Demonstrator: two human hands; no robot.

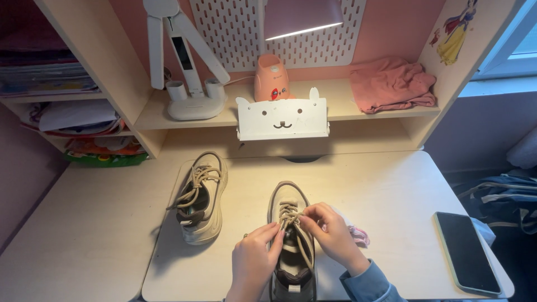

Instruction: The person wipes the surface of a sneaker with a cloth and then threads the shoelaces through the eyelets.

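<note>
On the pale worktop (391, 184), near its front edge, our left hand (254, 260) and right hand (330, 229) pinch the laces (291, 215) of the shoe (291, 246); best we pull both evenly.

Matt cloth shoes on a smooth pale desk

The near beige fabric shoe (291, 235) and far-left matching cloth shoe (200, 198) carry woven cord laces; the pale wood-look desk (386, 190) is smooth, the black phone (467, 251) glossy, the pink cloth (391, 84) soft.
</note>
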